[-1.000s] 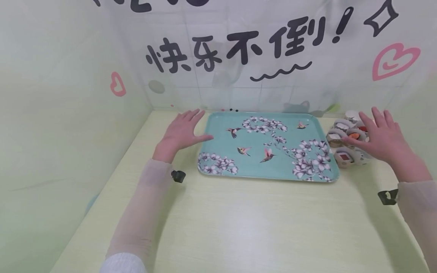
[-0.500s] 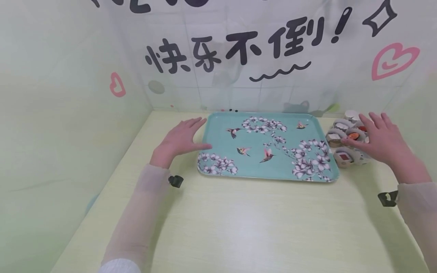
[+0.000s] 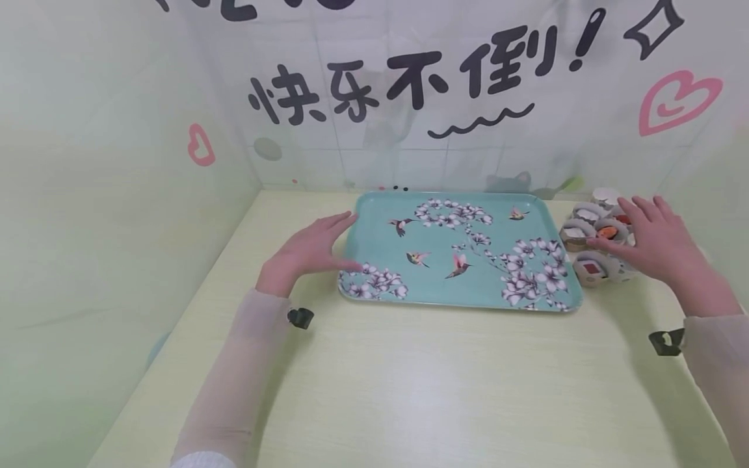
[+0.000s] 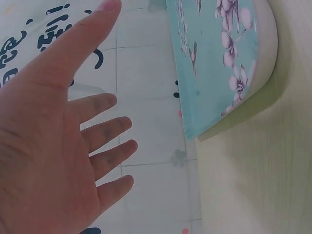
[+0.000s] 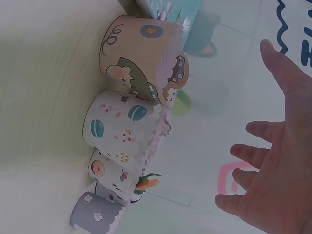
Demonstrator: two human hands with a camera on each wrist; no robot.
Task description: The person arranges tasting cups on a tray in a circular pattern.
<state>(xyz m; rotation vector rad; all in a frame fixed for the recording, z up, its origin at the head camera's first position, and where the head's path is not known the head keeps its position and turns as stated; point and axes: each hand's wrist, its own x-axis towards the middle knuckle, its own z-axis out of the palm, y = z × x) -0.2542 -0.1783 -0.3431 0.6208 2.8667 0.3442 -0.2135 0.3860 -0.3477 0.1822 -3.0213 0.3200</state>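
A turquoise tray [image 3: 374, 227], printed with birds and blossoms, lies on the table against the back wall. My left hand [image 3: 307, 250] hovers by its left edge, thumb and fingers extended. The left wrist view shows that hand [image 4: 44, 161] apart from the tray [image 4: 192, 112], holding nothing. Along the tray's right side stands a cluster of paper baking cups [image 3: 576, 235] with small items inside. Over their right part is my right hand [image 3: 661, 244], fingers spread. In the right wrist view, this hand [image 5: 278, 190] is apart from a brown cup [image 5: 134, 46] and a white cup [image 5: 117, 122].
A grey cup [image 5: 95, 214] ends the row in the right wrist view, near an orange carrot-like piece [image 5: 147, 184] sticking out of another cup. A printed white curtain [image 3: 398, 162] stands behind the tray. The pale table [image 3: 409, 383] extends in front.
My left hand has come slightly down and back toward me beside the tray. My right hand has dropped a little over the cups. Tray and cups stay put.
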